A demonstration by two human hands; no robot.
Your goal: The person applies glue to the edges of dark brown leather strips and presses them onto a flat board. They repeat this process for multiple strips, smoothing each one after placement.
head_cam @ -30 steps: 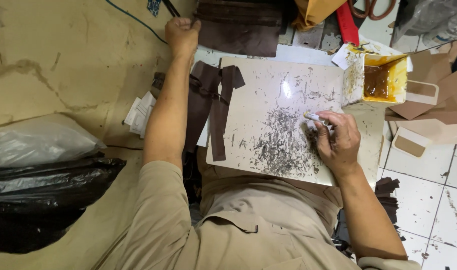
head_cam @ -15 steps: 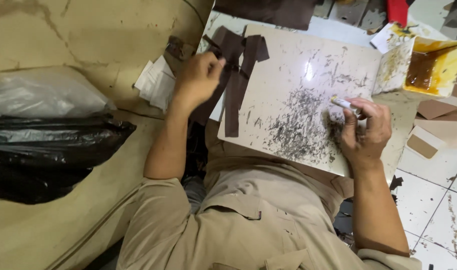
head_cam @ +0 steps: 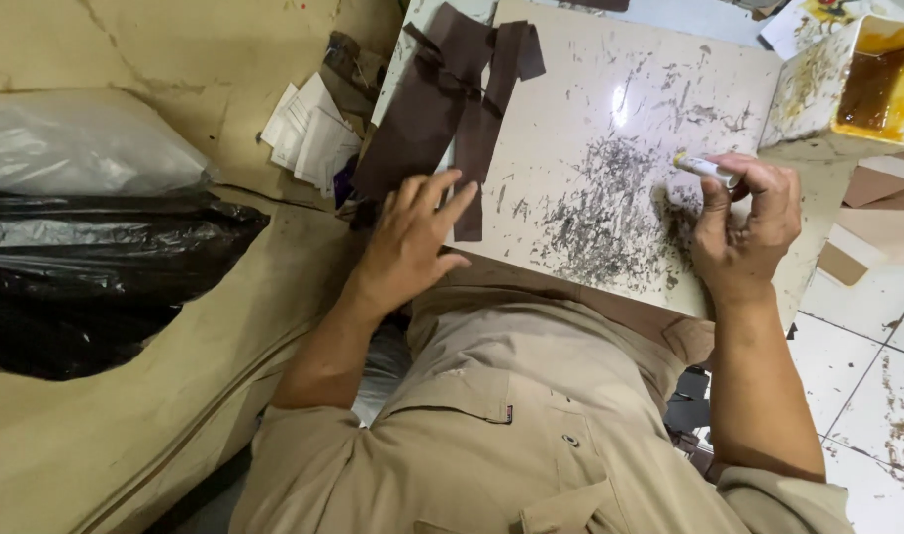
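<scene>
While the brown leather strips (head_cam: 452, 109) lay fanned at the far left corner of the marble slab (head_cam: 610, 89), none of them appeared to carry marks or glue, so the work on them looked barely begun; the slab itself was thick with dark scribbles and smears around its middle. How many strips remained to be handled could not be told, since they overlapped one another.

Just near of the strips, the left hand (head_cam: 409, 242) rested with fingers spread wide and holding nothing, its fingertips touching the lower end of the nearest strip. The right hand (head_cam: 743, 232) was well apart from the strips, at the right edge of the slab, pinching a small white marker (head_cam: 704, 168) between thumb and fingers, tip pointing left over the scribbled patch.

Beyond that hand, at the far right, stood an open box (head_cam: 817, 84) stained yellow and brown inside. Left of the strips lay folded white papers (head_cam: 308, 129), and farther left a black plastic bag (head_cam: 96, 277) under a clear one (head_cam: 76, 148).
</scene>
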